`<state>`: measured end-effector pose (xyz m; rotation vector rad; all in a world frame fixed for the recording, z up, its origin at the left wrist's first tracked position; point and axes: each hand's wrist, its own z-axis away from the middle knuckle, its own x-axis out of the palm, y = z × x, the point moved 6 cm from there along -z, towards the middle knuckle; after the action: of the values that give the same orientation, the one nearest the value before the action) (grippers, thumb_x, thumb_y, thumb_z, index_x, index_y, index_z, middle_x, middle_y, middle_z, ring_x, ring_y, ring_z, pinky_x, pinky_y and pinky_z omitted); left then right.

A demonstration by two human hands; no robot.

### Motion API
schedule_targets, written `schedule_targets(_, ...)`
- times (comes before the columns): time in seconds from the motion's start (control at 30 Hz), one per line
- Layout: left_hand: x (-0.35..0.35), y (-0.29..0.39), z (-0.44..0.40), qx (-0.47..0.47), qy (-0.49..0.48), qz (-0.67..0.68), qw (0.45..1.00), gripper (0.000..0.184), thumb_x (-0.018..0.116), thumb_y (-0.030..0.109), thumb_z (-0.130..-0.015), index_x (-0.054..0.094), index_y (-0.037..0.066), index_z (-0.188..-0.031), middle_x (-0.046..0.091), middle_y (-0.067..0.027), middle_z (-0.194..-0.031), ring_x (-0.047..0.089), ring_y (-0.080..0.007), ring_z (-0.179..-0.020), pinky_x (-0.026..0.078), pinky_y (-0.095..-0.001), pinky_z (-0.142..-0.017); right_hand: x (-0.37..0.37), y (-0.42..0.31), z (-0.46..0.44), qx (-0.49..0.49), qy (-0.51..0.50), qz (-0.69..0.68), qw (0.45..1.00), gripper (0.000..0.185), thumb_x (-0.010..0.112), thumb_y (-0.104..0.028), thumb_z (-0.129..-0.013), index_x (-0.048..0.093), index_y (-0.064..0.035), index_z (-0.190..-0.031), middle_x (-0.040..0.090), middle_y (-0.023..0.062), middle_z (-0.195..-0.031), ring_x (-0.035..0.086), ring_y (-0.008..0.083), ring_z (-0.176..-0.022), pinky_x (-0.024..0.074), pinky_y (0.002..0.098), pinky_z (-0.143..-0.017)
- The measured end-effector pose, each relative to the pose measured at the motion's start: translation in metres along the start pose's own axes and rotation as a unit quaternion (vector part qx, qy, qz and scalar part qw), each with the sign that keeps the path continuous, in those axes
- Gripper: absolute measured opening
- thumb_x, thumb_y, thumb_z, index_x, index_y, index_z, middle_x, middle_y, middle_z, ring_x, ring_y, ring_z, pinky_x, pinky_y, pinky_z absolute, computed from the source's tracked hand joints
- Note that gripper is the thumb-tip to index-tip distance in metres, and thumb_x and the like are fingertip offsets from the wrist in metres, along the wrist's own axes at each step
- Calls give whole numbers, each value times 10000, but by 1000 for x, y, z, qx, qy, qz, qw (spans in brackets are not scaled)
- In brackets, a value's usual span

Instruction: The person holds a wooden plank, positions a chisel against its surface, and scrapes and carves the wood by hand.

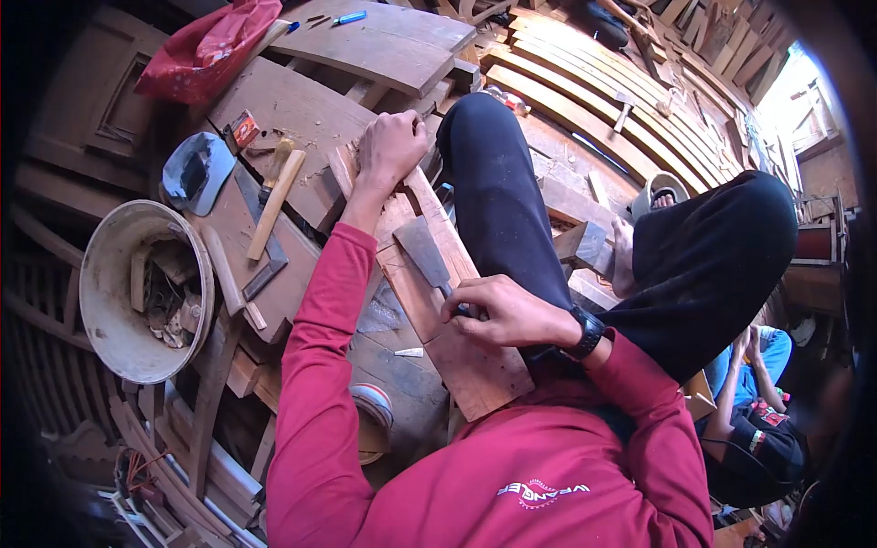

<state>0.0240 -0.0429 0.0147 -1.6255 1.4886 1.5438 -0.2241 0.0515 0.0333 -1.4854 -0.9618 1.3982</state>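
Note:
A long wooden board (480,370) slants from the lap up and away, with a narrower wood strip (444,219) along its right side. Over the board's far end, my left hand (395,146) is closed, fingers curled downward; what it grips is hidden. My right hand (498,310) is wrapped round the dark handle of a putty-knife-like tool. Its wide flat metal blade (421,251) lies over the board, pointing away toward my left hand.
To the left are a bucket of scraps (146,292), a cap (197,172), a carpenter's square (265,279) and a wooden-handled tool (276,205). A hammer (624,111) lies on planks (585,87) at the upper right. Another person (754,429) sits at the lower right.

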Motion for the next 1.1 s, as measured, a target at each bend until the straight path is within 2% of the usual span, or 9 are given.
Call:
schedule_targets(0.23, 0, -1, 1, -1, 4, 7, 1000, 255, 600, 275, -901, 730, 60, -947, 697, -249, -888, 673, -432, -869, 535, -513, -786, 8, 8, 1, 21, -30, -125, 992, 181, 602, -80, -893, 676, -7, -1043, 703, 136, -946, 682, 216, -890, 529, 351, -828)
schedule_targets(0.33, -2, 1, 1, -5, -3, 7, 1000, 255, 601, 275, -900, 728, 57, -938, 698, -246, -894, 673, -433, -868, 534, -512, -783, 18, 23, 2, 140, -46, -227, 963, 165, 582, -58, -941, 677, 3, -1062, 694, 83, -930, 652, 135, -910, 528, 303, -830)
schedule_targets(0.4, -3, 2, 1, -8, -7, 6, 1000, 255, 602, 275, -899, 727, 55, -934, 699, -244, -898, 673, -433, -869, 534, -512, -782, 18, 24, -3, 79, 54, -376, 921, 178, 576, -61, -955, 677, 24, -1075, 686, 53, -914, 648, 116, -899, 534, 274, -807)
schedule_targets(0.63, -2, 0, 1, -11, 5, 6, 1000, 248, 611, 270, -895, 722, 50, -923, 695, -253, -891, 669, -440, -870, 534, -520, -781, 28, 26, 6, 131, -166, -261, 942, 309, 531, -59, -982, 604, 14, -1273, 670, 84, -1136, 610, 111, -1015, 521, 284, -891)
schedule_targets(0.77, -2, 0, 2, -5, 4, 4, 1000, 243, 609, 263, -895, 722, 49, -920, 691, -259, -892, 669, -443, -870, 536, -520, -783, 29, 19, -2, 89, 6, -362, 928, 287, 567, -57, -967, 656, 20, -1228, 690, 65, -1058, 619, 122, -1014, 508, 290, -915)
schedule_targets(0.9, -2, 0, 1, -3, 5, 0, 1000, 241, 609, 259, -894, 721, 47, -920, 691, -259, -893, 670, -442, -870, 536, -519, -785, 30, 26, 5, 127, -183, -317, 922, 358, 581, -101, -999, 580, 12, -1338, 670, 66, -1128, 623, 145, -1036, 491, 300, -943)
schedule_targets(0.93, -2, 0, 1, -4, 4, 2, 1000, 240, 609, 258, -895, 720, 47, -921, 691, -259, -892, 670, -442, -869, 536, -519, -785, 33, 25, 5, 127, -184, -317, 921, 358, 581, -101, -999, 580, 12, -1338, 670, 66, -1128, 623, 145, -1036, 491, 300, -943)
schedule_targets(1.03, -1, -1, 2, -5, 3, 6, 1000, 238, 608, 258, -895, 718, 49, -927, 692, -255, -891, 670, -440, -870, 537, -518, -786, 27, 28, -5, 77, 2, -372, 925, 330, 588, -111, -1001, 610, 8, -1308, 682, 61, -1079, 632, 124, -957, 510, 284, -877)
schedule_targets(1.1, -1, -1, 1, 1, 5, 6, 1000, 236, 608, 259, -895, 717, 53, -931, 692, -252, -891, 670, -438, -871, 538, -517, -786, 27, 30, -3, 103, -37, -381, 918, 327, 576, -103, -1006, 609, 12, -1310, 677, 62, -1098, 640, 126, -960, 515, 285, -865)
